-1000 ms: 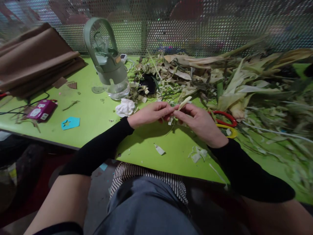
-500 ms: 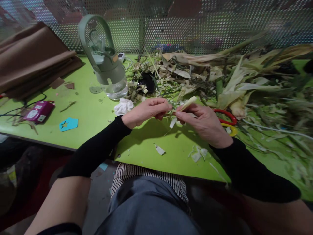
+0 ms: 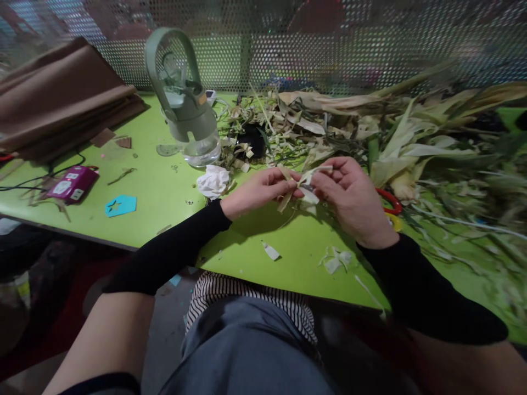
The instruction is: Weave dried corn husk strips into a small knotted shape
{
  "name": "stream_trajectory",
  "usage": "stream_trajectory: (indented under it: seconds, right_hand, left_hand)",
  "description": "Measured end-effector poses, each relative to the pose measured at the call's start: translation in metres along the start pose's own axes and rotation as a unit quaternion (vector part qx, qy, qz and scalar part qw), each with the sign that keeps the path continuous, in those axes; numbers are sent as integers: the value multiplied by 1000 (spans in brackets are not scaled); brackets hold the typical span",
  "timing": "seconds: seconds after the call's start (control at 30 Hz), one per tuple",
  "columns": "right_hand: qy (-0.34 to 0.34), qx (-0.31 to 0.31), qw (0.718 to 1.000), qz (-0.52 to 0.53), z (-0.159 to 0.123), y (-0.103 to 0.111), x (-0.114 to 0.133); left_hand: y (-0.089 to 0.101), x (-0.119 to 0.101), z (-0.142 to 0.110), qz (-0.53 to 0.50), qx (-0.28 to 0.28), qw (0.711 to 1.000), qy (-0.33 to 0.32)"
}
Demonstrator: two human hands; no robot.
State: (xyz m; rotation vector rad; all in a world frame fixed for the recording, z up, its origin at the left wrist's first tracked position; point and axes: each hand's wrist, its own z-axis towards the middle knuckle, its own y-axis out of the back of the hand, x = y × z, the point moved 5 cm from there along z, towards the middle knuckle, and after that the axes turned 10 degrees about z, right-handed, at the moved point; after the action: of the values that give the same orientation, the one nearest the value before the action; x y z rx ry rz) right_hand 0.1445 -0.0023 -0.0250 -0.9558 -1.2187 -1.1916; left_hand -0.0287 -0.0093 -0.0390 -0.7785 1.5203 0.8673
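Observation:
Between my two hands, above the green table [image 3: 230, 249], is a small bunch of pale corn husk strips [image 3: 308, 196] splayed in several directions. My left hand [image 3: 269, 189] pinches the bunch from the left, its thumb and fingertips pressed together. From the other side my right hand [image 3: 349, 197] is closed with its fingertips on the strips. A thin thread-like strand hangs below the bunch. Scissors with a red and yellow handle [image 3: 389, 202] lie partly hidden behind my right wrist. A loose husk scrap [image 3: 271, 251] rests on the table below my hands.
A heap of dried corn husks [image 3: 395, 148] spreads over the back and right. At the back left stand a water bottle [image 3: 191, 123] and folded brown material [image 3: 61, 99]. Crumpled tissue [image 3: 213, 181], a purple power socket [image 3: 73, 184] and a blue paper piece [image 3: 121, 206] lie leftward. Perforated mesh [image 3: 267, 49] borders the back.
The husk strips now fan out between my hands, where before one folded strip stood up at my right fingers. My left hand has turned and shifted rightward. The view has shifted slightly.

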Motion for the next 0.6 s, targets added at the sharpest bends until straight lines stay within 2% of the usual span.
stream_trajectory:
  seconds: [0.1,0.17,0.27,0.4,0.6]
  right_hand:
    - [-35,46,997,-54,0,-3,-4]
    - [-23,85,992,-96,-1,-7,-1]
    - [16,90,989,-115,-4,-10,6]
    - [-6,112,988,-103,-7,-14,7]
    - [7,111,990,-89,-11,-17,16]
  left_hand:
    - [4,4,2,-8,-34,999,4]
    - [3,4,2,-4,-30,1000,-9]
    - [1,4,2,2,-2,1000,-17]
    - [-4,3,0,15,27,1000,-6]
    - [-1,-2,-3,-30,-18,999,-13]
